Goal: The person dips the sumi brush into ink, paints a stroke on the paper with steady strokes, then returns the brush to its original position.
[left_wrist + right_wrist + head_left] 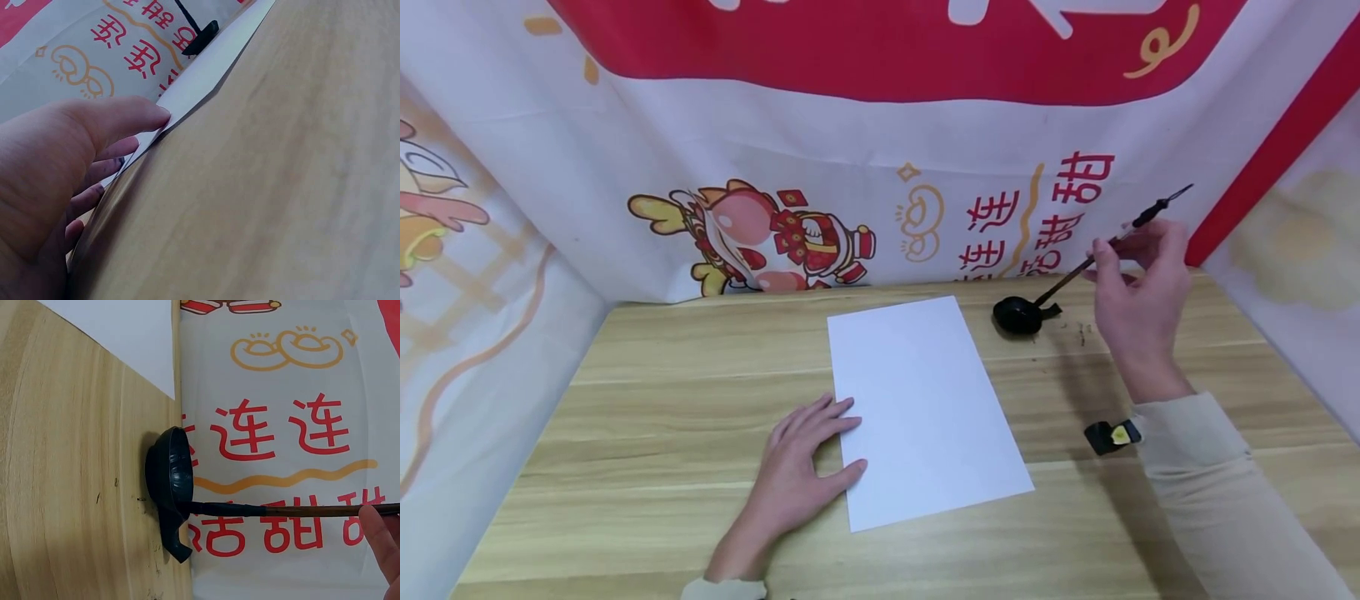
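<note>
My right hand (1142,300) is raised at the back right, its fingers and thumb pinching the brown handle of a writing brush (1075,273). The brush slants down to a small black ink dish (1017,317) with a short curved spout-like handle. In the right wrist view the brush (300,512) meets the inner side of the dish (170,469); its tip is hidden there. A blank white sheet of paper (925,408) lies mid-table. My left hand (805,467) rests at its left edge, fingers spread and relaxed; the left wrist view shows the thumb (140,115) on the paper.
Small dark marks (1082,333) dot the wooden table (662,450) near the dish. A printed cloth (865,142) hangs along the back edge, with cloth at both sides too. A black device (1112,436) sits at my right cuff.
</note>
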